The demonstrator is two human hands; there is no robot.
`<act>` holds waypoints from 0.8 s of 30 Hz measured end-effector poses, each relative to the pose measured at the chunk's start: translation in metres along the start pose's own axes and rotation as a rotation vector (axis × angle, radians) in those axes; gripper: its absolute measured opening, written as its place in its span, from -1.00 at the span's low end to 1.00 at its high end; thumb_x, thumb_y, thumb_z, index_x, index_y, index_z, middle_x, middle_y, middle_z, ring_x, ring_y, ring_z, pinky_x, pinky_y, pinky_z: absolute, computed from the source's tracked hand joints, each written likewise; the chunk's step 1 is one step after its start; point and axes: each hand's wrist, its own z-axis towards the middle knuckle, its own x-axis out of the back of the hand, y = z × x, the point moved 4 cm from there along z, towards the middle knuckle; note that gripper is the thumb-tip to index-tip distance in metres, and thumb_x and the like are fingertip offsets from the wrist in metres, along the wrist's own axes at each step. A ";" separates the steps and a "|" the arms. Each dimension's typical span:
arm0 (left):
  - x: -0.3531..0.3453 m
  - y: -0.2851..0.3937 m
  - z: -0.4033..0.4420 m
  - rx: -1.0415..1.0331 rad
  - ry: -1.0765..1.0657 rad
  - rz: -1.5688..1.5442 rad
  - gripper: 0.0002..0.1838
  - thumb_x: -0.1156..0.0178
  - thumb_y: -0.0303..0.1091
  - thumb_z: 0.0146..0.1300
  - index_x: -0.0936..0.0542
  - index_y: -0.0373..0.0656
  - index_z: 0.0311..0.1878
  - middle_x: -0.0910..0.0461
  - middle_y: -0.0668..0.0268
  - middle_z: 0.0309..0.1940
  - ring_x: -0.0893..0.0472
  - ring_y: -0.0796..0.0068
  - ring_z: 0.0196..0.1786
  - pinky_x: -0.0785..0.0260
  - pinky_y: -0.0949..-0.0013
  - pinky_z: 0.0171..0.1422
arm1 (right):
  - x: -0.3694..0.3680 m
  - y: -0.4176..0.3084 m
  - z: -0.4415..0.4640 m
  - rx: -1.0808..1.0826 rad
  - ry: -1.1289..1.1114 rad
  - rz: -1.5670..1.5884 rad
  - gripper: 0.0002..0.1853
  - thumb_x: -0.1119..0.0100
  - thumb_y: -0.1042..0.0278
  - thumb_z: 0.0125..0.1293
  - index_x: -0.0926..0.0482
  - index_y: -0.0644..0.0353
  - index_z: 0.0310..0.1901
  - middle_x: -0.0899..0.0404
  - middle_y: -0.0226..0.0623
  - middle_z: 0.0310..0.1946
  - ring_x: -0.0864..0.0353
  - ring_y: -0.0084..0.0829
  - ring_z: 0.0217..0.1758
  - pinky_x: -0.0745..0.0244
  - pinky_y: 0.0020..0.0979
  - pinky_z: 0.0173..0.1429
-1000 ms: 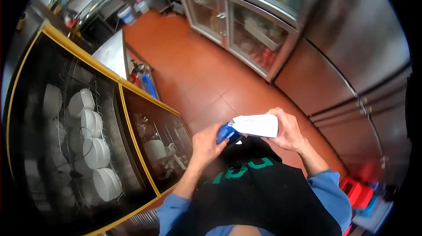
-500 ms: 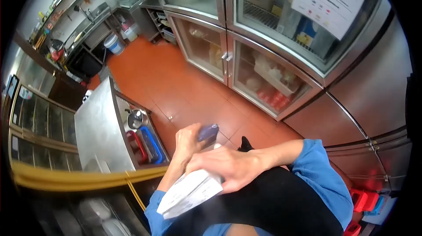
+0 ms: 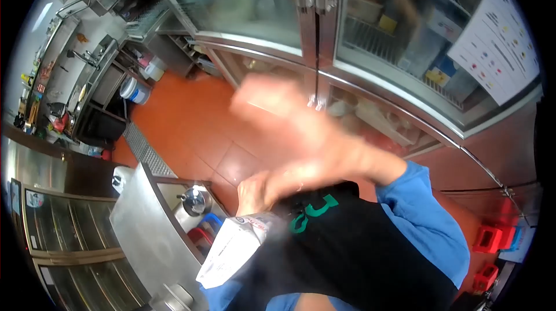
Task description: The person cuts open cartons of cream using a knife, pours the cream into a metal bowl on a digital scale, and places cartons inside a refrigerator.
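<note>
My left hand [image 3: 252,193] is low in front of the apron, fingers curled and partly hidden behind my right thumb. Just beneath it hangs a white printed packet [image 3: 234,250], which that hand appears to grip by its upper end. My right hand [image 3: 310,134] is stretched forward, blurred by motion, with the thumb well apart from the fingers and nothing visible in it. Beyond its fingers stands a steel refrigerator with glass doors; the metal door handles [image 3: 315,102] show just past the hand.
A steel counter [image 3: 145,235] stands at left, with a metal pot [image 3: 194,201] and red and blue-rimmed containers on the shelf beside it. A white bucket [image 3: 134,89] is on the orange tiled floor [image 3: 179,114]. Red crates [image 3: 487,238] stand at lower right.
My right hand has left the packet and moved up and forward toward the refrigerator. The packet now hangs at my left hand. The purplish thing near my left fingers is out of sight.
</note>
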 end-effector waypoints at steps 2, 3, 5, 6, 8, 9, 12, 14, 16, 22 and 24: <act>0.010 -0.023 0.019 0.107 -0.047 -0.119 -0.55 -0.47 -0.35 -0.17 -0.59 -0.15 -0.13 -0.64 0.12 -0.27 -0.62 0.00 -0.16 -0.45 0.10 -0.05 | 0.068 0.046 0.027 -0.232 0.441 -0.389 -0.29 -0.43 0.29 0.05 -0.35 0.28 0.23 -0.31 -0.14 0.26 -0.38 -0.32 0.27 -0.27 -0.23 0.37; 0.015 -0.030 0.028 0.089 -0.047 -0.126 -0.56 -0.47 -0.35 -0.17 -0.59 -0.15 -0.14 -0.64 0.11 -0.28 -0.62 0.00 -0.16 -0.45 0.11 -0.06 | 0.098 0.076 0.028 -0.321 0.651 -0.461 -0.30 -0.42 0.26 0.08 -0.34 0.28 0.24 -0.42 -0.14 0.18 -0.42 -0.32 0.24 -0.29 -0.27 0.35; 0.021 -0.045 0.046 0.070 -0.072 -0.139 -0.57 -0.47 -0.36 -0.16 -0.58 -0.15 -0.15 -0.63 0.10 -0.30 -0.62 0.00 -0.17 -0.45 0.12 -0.09 | 0.125 0.120 0.034 -0.372 0.733 -0.624 -0.37 -0.33 0.27 0.23 -0.33 0.30 0.28 -0.51 -0.09 0.10 -0.50 -0.32 0.17 -0.45 -0.29 0.20; 0.026 -0.052 0.053 0.064 -0.098 -0.136 -0.57 -0.47 -0.36 -0.16 -0.58 -0.15 -0.15 -0.63 0.09 -0.30 -0.61 0.00 -0.18 -0.45 0.12 -0.09 | 0.127 0.136 0.037 -0.401 0.689 -0.554 -0.37 -0.34 0.24 0.24 -0.33 0.33 0.27 -0.53 -0.09 0.07 -0.55 -0.35 0.10 -0.50 -0.32 0.17; 0.030 -0.067 0.068 0.014 -0.134 -0.142 -0.58 -0.47 -0.36 -0.16 -0.58 -0.16 -0.16 -0.63 0.08 -0.31 -0.61 -0.01 -0.18 -0.45 0.13 -0.11 | 0.115 0.148 0.038 -0.428 0.670 -0.535 -0.38 -0.34 0.24 0.25 -0.34 0.37 0.25 -0.54 -0.10 0.04 -0.58 -0.40 0.04 -0.51 -0.36 0.15; 0.032 -0.076 0.076 -0.033 -0.150 -0.151 -0.58 -0.46 -0.36 -0.16 -0.58 -0.16 -0.16 -0.63 0.07 -0.32 -0.61 -0.01 -0.18 -0.45 0.12 -0.12 | 0.114 0.152 0.037 -0.439 0.707 -0.623 -0.40 -0.34 0.24 0.25 -0.36 0.39 0.22 -0.56 -0.13 -0.02 -0.58 -0.44 0.02 -0.50 -0.39 0.15; 0.035 -0.094 0.097 -0.193 -0.206 -0.146 -0.56 -0.46 -0.34 -0.16 -0.60 -0.16 -0.13 -0.63 0.06 -0.32 -0.61 -0.01 -0.18 -0.44 0.09 -0.10 | 0.125 0.166 0.038 -0.537 0.718 -0.357 -0.50 -0.32 0.12 0.26 -0.47 0.36 0.04 -0.58 -0.34 -0.16 -0.52 -0.60 -0.09 -0.41 -0.51 0.03; 0.038 -0.109 0.106 -0.312 -0.196 -0.153 -0.54 -0.46 -0.32 -0.16 -0.60 -0.15 -0.10 -0.63 0.06 -0.32 -0.61 -0.03 -0.19 -0.44 0.06 -0.08 | 0.103 0.146 0.052 -0.534 0.781 -0.413 -0.56 -0.30 0.15 0.29 -0.48 0.33 0.01 -0.57 -0.32 -0.15 -0.47 -0.57 -0.09 -0.39 -0.49 0.02; 0.054 -0.106 0.122 -0.379 -0.276 -0.167 -0.56 -0.45 -0.43 -0.18 -0.61 -0.14 -0.12 -0.64 0.09 -0.29 -0.62 0.00 -0.19 -0.45 0.11 -0.10 | 0.084 0.136 0.047 -0.573 0.863 -0.511 -0.53 -0.33 0.22 0.26 -0.47 0.34 0.08 -0.58 -0.28 -0.09 -0.52 -0.51 -0.02 -0.42 -0.45 0.10; 0.052 -0.126 0.137 -0.611 -0.464 -0.199 -0.56 -0.43 -0.41 -0.15 -0.58 -0.14 -0.11 -0.64 0.10 -0.29 -0.60 0.00 -0.16 -0.40 0.10 -0.06 | -0.049 -0.009 0.050 -0.172 0.462 -1.343 -0.37 -0.33 0.09 0.19 -0.41 0.34 0.18 -0.46 -0.09 0.10 -0.49 -0.28 0.11 -0.38 -0.29 0.17; 0.048 -0.124 0.144 -0.661 -0.592 -0.183 -0.60 -0.38 -0.37 -0.05 -0.59 -0.08 -0.07 -0.66 0.12 -0.26 -0.60 0.02 -0.08 -0.35 0.09 0.02 | -0.104 -0.020 0.070 -0.384 0.119 -0.950 -0.27 -0.35 0.04 0.12 -0.36 0.33 0.23 -0.43 -0.01 0.12 -0.47 -0.19 0.12 -0.38 -0.23 0.14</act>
